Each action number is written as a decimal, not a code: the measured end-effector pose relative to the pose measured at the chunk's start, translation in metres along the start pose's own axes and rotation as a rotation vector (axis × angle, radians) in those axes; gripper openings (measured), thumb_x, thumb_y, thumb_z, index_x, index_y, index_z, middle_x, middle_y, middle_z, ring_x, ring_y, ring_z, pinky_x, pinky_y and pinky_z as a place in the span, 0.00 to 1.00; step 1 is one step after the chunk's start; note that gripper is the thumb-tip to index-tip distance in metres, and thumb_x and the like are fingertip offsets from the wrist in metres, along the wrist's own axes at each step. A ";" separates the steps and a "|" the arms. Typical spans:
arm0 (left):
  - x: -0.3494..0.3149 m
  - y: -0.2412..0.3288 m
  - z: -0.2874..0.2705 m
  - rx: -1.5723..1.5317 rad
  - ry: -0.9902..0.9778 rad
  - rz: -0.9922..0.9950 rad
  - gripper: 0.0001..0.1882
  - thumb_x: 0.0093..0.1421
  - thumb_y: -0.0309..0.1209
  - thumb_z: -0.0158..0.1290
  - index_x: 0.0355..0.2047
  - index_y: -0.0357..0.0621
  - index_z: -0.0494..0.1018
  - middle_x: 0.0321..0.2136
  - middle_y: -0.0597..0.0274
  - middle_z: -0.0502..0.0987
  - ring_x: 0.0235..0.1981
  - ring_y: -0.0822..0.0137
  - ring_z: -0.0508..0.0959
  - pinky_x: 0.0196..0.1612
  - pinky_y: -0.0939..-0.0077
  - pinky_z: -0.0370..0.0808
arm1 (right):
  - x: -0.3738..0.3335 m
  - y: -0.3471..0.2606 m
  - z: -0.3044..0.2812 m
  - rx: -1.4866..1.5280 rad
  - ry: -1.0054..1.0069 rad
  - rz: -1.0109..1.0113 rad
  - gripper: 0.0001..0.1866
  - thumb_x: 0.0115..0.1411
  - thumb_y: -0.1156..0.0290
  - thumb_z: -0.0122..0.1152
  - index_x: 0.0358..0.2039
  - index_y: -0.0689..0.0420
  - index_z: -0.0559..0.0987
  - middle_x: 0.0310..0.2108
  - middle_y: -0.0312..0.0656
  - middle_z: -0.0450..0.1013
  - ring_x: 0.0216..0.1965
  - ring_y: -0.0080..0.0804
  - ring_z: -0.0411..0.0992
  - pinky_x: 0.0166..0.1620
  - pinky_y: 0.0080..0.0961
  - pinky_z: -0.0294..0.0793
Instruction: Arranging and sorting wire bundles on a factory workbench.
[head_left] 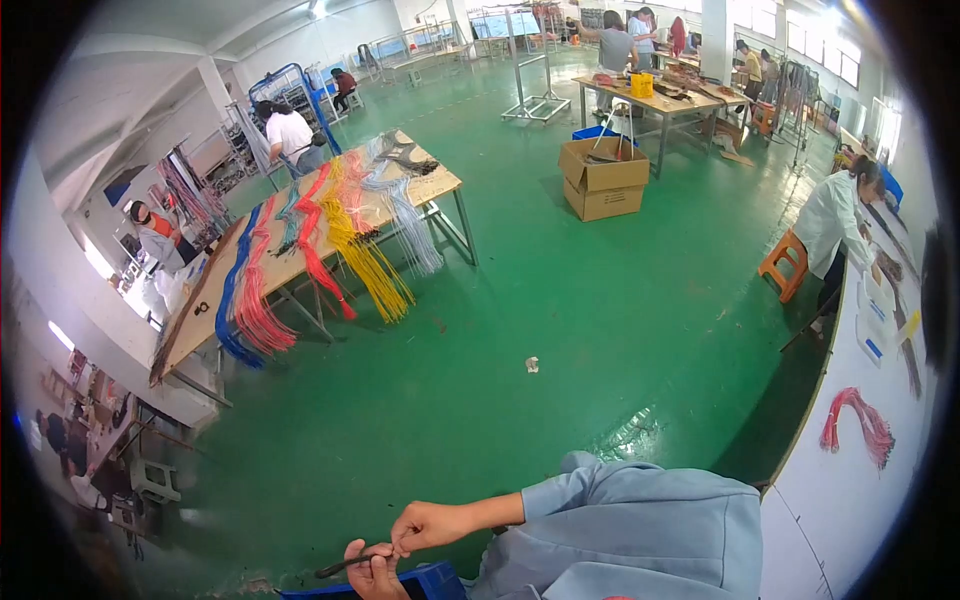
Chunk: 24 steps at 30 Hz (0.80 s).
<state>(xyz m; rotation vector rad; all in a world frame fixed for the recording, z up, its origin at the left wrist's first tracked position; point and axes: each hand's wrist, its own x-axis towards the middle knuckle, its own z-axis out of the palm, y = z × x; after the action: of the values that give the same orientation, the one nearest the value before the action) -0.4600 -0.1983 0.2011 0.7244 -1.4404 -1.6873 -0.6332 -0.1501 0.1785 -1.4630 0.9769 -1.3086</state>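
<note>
My left hand (pixel 375 573), low in the view, has its fingers closed round a slender dark cable-like piece (pixel 340 567). One end of that piece sticks out to the left past the fingers; its exact kind is not clear. Just above, my right hand (pixel 428 526) reaches in from a light blue-grey sleeve, fingers pinched together against the left fingertips. Whatever sits in that pinch is too small to make out. Below both hands shows part of a blue bin (pixel 436 580), cut off by the lower edge.
A wooden table (pixel 425 186) at left carries coloured wire bundles (pixel 365 262) hanging over its edge. On the right, a white worktable (pixel 800 470) holds a pink-red wire bundle (pixel 858 425); a co-worker (pixel 840 215) bends over it. A cardboard box (pixel 604 182) stands on the green floor.
</note>
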 end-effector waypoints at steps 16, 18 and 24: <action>0.000 0.019 0.009 0.249 0.018 0.009 0.14 0.60 0.24 0.48 0.45 0.30 0.64 0.30 0.58 0.76 0.30 0.70 0.74 0.37 0.78 0.73 | -0.009 -0.009 0.010 -0.244 0.221 -0.200 0.06 0.51 0.72 0.55 0.24 0.60 0.77 0.15 0.43 0.67 0.15 0.35 0.64 0.20 0.30 0.61; 0.000 0.019 0.009 0.299 -0.003 0.032 0.14 0.60 0.24 0.48 0.45 0.30 0.64 0.30 0.58 0.76 0.30 0.71 0.73 0.36 0.79 0.72 | -0.010 -0.010 0.011 -0.295 0.240 -0.244 0.05 0.52 0.72 0.56 0.25 0.60 0.76 0.17 0.43 0.68 0.15 0.38 0.65 0.20 0.31 0.62; 0.001 0.007 0.013 0.241 0.065 0.128 0.12 0.60 0.23 0.47 0.44 0.30 0.65 0.30 0.56 0.76 0.29 0.70 0.73 0.38 0.78 0.71 | -0.008 -0.007 0.008 -0.459 0.272 -0.366 0.07 0.55 0.73 0.54 0.30 0.63 0.76 0.23 0.44 0.72 0.21 0.41 0.71 0.21 0.32 0.69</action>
<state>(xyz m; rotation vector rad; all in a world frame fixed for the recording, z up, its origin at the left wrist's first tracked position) -0.4701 -0.1923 0.2110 0.7910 -1.6258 -1.3959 -0.6262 -0.1393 0.1824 -1.9127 1.2923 -1.6523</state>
